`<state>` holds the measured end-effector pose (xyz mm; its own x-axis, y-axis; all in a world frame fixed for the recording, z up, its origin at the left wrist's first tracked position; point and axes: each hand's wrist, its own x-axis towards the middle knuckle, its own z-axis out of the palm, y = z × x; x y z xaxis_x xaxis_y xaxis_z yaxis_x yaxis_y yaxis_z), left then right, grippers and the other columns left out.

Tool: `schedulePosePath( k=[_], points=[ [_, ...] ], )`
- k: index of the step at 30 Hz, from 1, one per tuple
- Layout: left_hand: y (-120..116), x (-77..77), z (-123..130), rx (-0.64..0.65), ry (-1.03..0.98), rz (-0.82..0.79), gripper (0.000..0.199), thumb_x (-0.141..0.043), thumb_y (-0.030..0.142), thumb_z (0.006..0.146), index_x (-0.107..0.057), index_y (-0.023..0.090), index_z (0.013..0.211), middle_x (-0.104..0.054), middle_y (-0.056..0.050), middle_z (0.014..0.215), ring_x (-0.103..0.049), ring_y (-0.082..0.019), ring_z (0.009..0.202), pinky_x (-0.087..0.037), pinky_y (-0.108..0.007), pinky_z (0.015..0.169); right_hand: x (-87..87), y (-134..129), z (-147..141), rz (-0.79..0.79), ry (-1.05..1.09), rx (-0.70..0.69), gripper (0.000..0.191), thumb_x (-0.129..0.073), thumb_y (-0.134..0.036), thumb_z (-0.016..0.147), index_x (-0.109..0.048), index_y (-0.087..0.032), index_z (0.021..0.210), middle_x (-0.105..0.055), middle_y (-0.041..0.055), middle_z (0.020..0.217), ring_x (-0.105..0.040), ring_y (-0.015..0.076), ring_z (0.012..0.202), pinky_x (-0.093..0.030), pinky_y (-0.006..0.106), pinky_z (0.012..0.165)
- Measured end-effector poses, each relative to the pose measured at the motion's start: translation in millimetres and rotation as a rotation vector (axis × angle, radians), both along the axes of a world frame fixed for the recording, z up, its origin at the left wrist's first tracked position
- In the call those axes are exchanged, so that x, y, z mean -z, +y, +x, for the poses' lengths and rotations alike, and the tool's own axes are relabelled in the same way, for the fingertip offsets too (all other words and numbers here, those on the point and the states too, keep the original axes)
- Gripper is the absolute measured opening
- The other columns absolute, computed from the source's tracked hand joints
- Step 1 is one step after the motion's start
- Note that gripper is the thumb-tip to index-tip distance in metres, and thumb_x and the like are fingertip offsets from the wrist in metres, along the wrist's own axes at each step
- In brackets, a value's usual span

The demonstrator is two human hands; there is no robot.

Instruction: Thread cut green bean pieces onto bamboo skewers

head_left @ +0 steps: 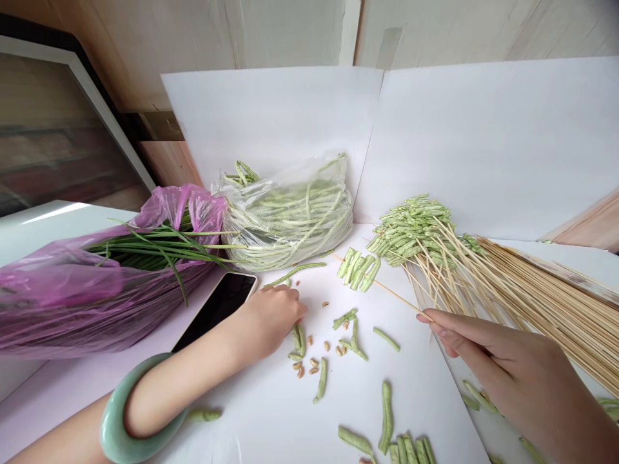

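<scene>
My right hand pinches the near end of a thin bamboo skewer between thumb and fingers. Several cut green bean pieces are threaded side by side near its far end. My left hand, with a pale green bangle on the forearm, rests low over the white surface with curled fingers. The fingertips are mostly hidden, so what they hold, if anything, does not show. Just beneath them lie short bean pieces. Loose pieces and small brown seeds are scattered between the hands.
Filled skewers are piled at the back right, beside a bundle of bare skewers. A clear bag of long beans stands at the back. On the left are a purple bag with green stalks and a phone. Cut beans lie in front.
</scene>
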<state>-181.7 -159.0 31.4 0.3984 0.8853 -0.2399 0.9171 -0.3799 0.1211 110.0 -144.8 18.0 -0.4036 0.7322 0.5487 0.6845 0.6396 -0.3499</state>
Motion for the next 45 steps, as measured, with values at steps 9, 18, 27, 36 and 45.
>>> schedulePosePath(
  k=[9,18,27,36,45],
  points=[
    [4.1,10.3,-7.0,0.058,-0.335,-0.017,0.025,-0.051,-0.003,0.069,-0.062,0.019,0.063,-0.063,-0.003,0.071,-0.058,-0.018,0.066,-0.036,-0.026,0.059,0.4,-1.9,0.7,-0.004,0.016,-0.017,0.028,-0.048,-0.029,0.087,-0.075,-0.021,0.087,-0.076,0.0018,0.082,-0.073,0.0199,0.066,-0.058,0.020,0.048],
    [20.0,1.0,-15.7,-0.390,-1.291,-0.097,0.015,-0.072,0.028,0.071,-0.067,0.014,0.073,-0.066,-0.006,0.070,-0.061,-0.016,0.068,-0.047,-0.027,0.068,-3.9,-4.0,-8.5,0.017,0.017,-0.109,0.024,-0.050,-0.024,0.085,-0.074,-0.022,0.085,-0.076,0.0006,0.080,-0.072,0.0163,0.064,-0.058,0.016,0.058],
    [15.3,-2.5,-10.4,-0.455,-1.440,-0.148,0.020,-0.079,0.028,0.065,-0.068,0.012,0.071,-0.066,-0.004,0.067,-0.059,-0.013,0.065,-0.046,-0.025,0.066,1.7,-11.4,-9.5,-0.011,-0.043,-0.142,0.028,-0.043,-0.022,0.090,-0.071,-0.024,0.088,-0.076,0.0023,0.081,-0.073,0.0180,0.067,-0.054,0.017,0.045],
    [13.6,-4.1,-10.4,-0.468,-1.458,-0.155,0.019,-0.080,0.025,0.065,-0.068,0.011,0.070,-0.066,-0.004,0.067,-0.060,-0.013,0.065,-0.046,-0.024,0.066,-3.6,-12.4,-14.3,0.033,-0.061,-0.139,0.028,-0.042,-0.021,0.091,-0.070,-0.021,0.086,-0.075,0.0039,0.076,-0.072,0.0180,0.065,-0.054,0.017,0.045],
    [14.0,-3.8,-11.6,-0.458,-1.448,-0.181,0.019,-0.082,0.023,0.062,-0.067,0.011,0.069,-0.068,-0.003,0.066,-0.062,-0.012,0.064,-0.048,-0.023,0.065,-2.7,-14.4,-12.3,0.057,-0.110,-0.144,0.030,-0.039,-0.019,0.092,-0.069,-0.022,0.087,-0.074,0.0050,0.076,-0.072,0.0199,0.066,-0.053,0.019,0.044]
  ],
)
